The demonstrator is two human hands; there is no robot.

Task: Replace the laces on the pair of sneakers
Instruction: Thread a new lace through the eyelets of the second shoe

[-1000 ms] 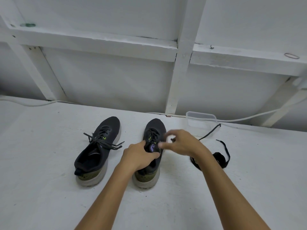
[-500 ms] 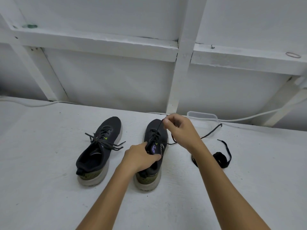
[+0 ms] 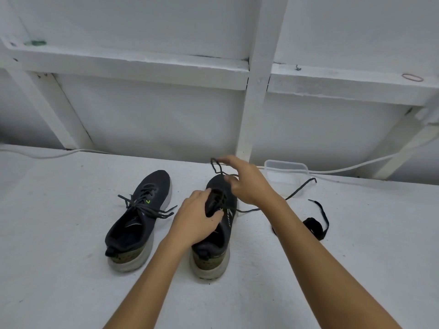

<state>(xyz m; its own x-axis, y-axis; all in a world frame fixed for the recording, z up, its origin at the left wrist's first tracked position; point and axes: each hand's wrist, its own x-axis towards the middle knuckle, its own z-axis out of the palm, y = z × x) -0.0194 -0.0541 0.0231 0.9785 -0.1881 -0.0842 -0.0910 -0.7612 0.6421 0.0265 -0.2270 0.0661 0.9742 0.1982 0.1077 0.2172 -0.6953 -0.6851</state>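
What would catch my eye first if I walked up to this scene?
Two dark sneakers on a white surface: the left sneaker is laced, while the left hand grips the right sneaker and the right hand lifts its lace above the toe. To the right lie a loose lace and a black bundle.

You see matt dark knit cloth on both sneakers [image 3: 142, 214], rough pale rubbery soles, a woven cloth lace [image 3: 217, 166], a clear plastic tub [image 3: 286, 168], a rough white-painted worktop [image 3: 71, 269].

Two sneakers stand side by side: left sneaker [image 3: 140, 219], right sneaker [image 3: 213, 236]; a rolled lace [image 3: 313, 227] lies right, a plastic tub [image 3: 286, 170] behind.
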